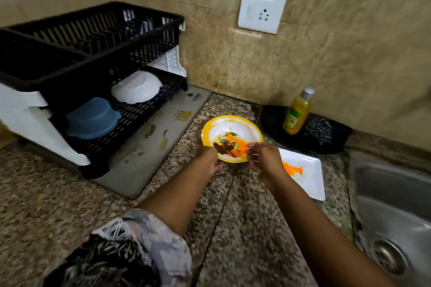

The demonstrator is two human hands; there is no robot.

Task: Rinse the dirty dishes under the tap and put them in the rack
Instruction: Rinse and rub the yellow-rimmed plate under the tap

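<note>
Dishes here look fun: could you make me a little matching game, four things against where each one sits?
Things:
1. round yellow-rimmed plate
2. white rectangular plate
3. blue bowl
4. yellow bottle

Places:
A. lower tier of the black rack
B. by the wall, behind the sink
C. between the two hands
D. counter, next to the sink

Pairs: 1-C, 2-D, 3-A, 4-B

Round plate (229, 134) on counter (46, 205) between rack (93, 53), left, and sink (394, 205), right; square plate (307, 175) just right of it; bottle (297, 114) behind; two bowls (136, 87) on rack's lower tier.
</note>
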